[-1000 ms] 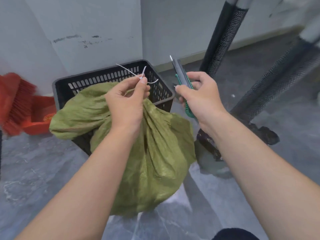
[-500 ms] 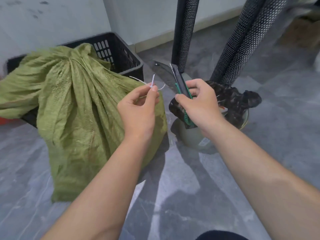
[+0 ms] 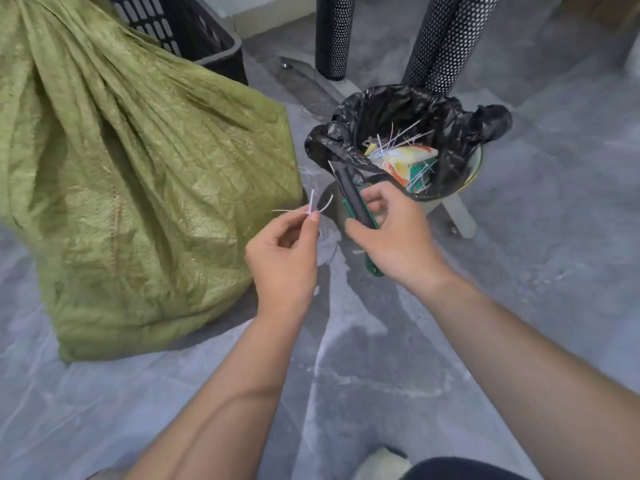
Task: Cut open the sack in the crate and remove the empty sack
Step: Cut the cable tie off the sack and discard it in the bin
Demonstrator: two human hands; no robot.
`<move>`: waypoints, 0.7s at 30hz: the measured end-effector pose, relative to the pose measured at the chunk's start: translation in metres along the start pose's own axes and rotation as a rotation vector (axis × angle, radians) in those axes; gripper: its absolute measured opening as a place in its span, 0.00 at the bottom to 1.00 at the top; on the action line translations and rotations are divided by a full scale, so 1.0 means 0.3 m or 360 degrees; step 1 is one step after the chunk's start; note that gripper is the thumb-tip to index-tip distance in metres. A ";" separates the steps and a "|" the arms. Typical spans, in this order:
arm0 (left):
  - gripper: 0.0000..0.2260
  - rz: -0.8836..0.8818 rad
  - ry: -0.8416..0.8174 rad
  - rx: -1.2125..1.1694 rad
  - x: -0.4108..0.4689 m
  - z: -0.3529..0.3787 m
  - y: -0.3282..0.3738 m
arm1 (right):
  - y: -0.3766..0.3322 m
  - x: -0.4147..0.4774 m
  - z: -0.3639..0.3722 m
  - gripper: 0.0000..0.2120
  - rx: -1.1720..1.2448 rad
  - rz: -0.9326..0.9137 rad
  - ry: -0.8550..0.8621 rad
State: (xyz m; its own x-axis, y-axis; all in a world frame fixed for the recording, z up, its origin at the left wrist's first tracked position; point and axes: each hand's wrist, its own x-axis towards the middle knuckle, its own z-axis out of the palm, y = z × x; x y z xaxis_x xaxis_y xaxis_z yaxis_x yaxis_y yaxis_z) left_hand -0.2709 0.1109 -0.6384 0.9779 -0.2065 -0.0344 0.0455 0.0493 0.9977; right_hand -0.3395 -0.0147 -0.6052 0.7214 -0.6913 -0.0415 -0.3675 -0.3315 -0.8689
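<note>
Just past sack [image 3: 138, 174] edge, probably cable tie [image 3: 312, 206].

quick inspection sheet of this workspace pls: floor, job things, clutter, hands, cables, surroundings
surface: grey marbled floor with pale dusty scuffs
job's things: green sack draped over the front of the black crate, lower end on the floor; loose white tie; green and black knife, tip toward the bin
clutter: bin with black liner, holding white ties and a wrapper
grippers: left hand pinches the tie in its fingers; right hand grips the knife
cables: nothing seen
surroundings: two perforated black posts behind the bin
</note>
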 end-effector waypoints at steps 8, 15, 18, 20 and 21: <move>0.04 -0.0151 0.0003 0.0222 -0.040 -0.032 -0.169 | 0.209 -0.034 0.043 0.11 -0.0138 0.0203 -0.0099; 0.03 -0.0321 0.0019 0.0305 -0.049 -0.043 -0.260 | 0.372 -0.015 0.117 0.10 -0.0260 0.0370 -0.0212; 0.03 -0.0343 0.0019 0.0375 -0.046 -0.045 -0.300 | 0.424 -0.010 0.153 0.09 -0.0308 0.0378 -0.0195; 0.03 -0.0371 0.0017 0.0401 -0.043 -0.042 -0.321 | 0.450 -0.008 0.172 0.08 -0.0316 0.0426 -0.0221; 0.03 -0.0388 0.0018 0.0404 -0.041 -0.041 -0.331 | 0.464 -0.008 0.183 0.09 -0.0312 0.0446 -0.0242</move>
State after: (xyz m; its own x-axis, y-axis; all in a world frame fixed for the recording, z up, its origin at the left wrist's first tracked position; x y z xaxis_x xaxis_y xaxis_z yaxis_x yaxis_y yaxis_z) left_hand -0.2850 0.1206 -0.7378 0.9467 -0.1712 -0.2728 0.2273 -0.2451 0.9425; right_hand -0.3601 -0.0241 -0.7532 0.6503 -0.6742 -0.3500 -0.6580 -0.2697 -0.7030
